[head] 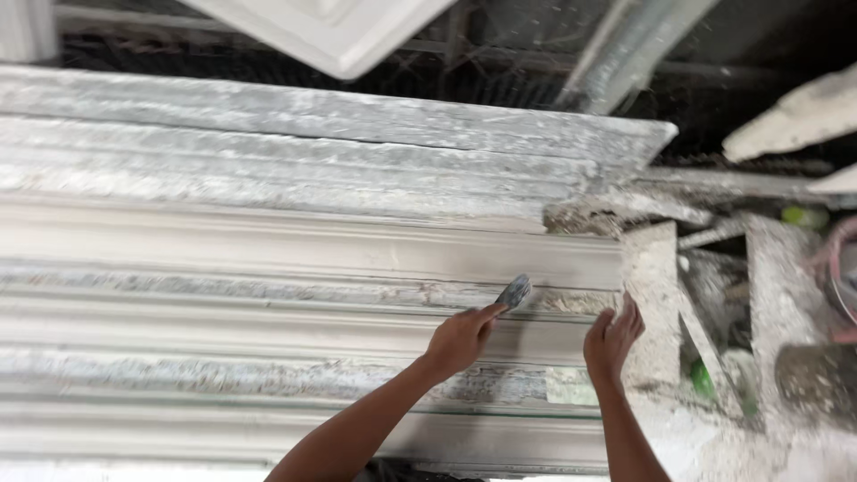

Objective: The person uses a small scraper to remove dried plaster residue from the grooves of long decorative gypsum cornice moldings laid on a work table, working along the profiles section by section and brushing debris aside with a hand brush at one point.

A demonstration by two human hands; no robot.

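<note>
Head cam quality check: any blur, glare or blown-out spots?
Head view: soft overall, left edge of the plaster moulding smeared; left hand and scraper blade fairly sharp; white panel at top nearly blown out; background behind it dark; no hard shadows.

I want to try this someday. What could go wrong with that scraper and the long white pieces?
The left hand pushes a small scraper along the white moulding; a slip might gouge it. The right hand rests at the moulding's end, near the blade's path, so it might get nicked.
</note>
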